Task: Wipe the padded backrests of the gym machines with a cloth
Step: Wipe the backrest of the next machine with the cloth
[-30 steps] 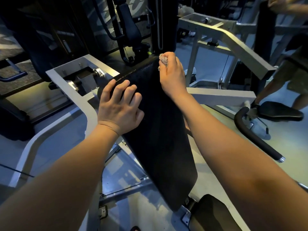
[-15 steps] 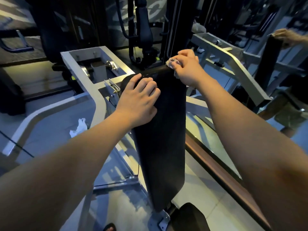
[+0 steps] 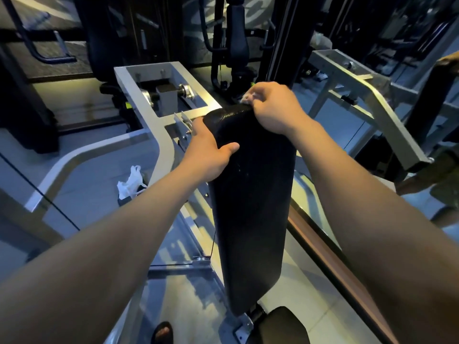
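Observation:
A long black padded backrest (image 3: 250,207) stands tilted in the middle of the view, its top edge glossy. My right hand (image 3: 272,108) rests on the top right corner of the pad, fingers closed around a small pale cloth (image 3: 248,97) of which only a scrap shows. My left hand (image 3: 207,147) grips the pad's upper left side, thumb on the front face and fingers hidden behind it. A black seat pad (image 3: 283,324) sits below the backrest.
The machine's white steel frame (image 3: 151,120) runs left and behind the pad. A white plastic bag (image 3: 130,181) lies on the floor at left. Another grey frame (image 3: 372,95) stands at right, with a person's legs (image 3: 444,175) beyond it. My foot (image 3: 162,332) shows at the bottom.
My left hand slid from the pad's front face to gripping its left edge. My right hand with the cloth stayed on the top right corner. The view shifted so the frame moved right.

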Action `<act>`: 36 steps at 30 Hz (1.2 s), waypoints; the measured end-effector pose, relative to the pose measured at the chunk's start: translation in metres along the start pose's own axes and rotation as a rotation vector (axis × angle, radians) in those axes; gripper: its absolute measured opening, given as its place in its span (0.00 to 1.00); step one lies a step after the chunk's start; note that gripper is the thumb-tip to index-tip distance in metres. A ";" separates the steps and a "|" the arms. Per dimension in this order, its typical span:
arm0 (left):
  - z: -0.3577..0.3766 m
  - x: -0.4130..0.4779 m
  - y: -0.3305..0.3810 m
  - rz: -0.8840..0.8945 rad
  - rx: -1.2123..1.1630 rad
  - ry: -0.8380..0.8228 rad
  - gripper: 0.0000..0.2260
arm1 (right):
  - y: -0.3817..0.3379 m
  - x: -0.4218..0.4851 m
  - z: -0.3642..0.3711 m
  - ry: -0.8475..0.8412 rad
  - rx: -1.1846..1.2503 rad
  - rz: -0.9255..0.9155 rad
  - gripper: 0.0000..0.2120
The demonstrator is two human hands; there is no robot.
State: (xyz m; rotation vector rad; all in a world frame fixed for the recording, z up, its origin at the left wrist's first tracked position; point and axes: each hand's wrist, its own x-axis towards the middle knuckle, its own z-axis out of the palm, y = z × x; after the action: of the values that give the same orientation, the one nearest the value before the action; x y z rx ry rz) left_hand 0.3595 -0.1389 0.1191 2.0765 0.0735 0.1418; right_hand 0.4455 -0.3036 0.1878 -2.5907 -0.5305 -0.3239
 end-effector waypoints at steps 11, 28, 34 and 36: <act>0.000 -0.007 0.001 0.009 -0.141 0.004 0.35 | 0.020 0.009 -0.037 -0.099 -0.056 0.061 0.10; 0.003 -0.004 -0.004 0.007 -0.136 0.002 0.36 | 0.027 0.013 -0.036 -0.071 -0.144 0.049 0.09; 0.004 -0.003 -0.006 0.014 -0.127 0.033 0.34 | -0.040 -0.006 0.011 -0.086 0.018 -0.138 0.11; 0.004 -0.004 -0.006 0.031 -0.129 0.016 0.31 | -0.047 -0.015 0.014 -0.108 0.061 -0.220 0.09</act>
State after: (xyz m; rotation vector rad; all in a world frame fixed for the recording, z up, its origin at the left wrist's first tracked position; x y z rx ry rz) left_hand 0.3560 -0.1399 0.1116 1.9483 0.0409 0.1779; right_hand 0.4140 -0.2627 0.1898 -2.5050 -0.8539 -0.2359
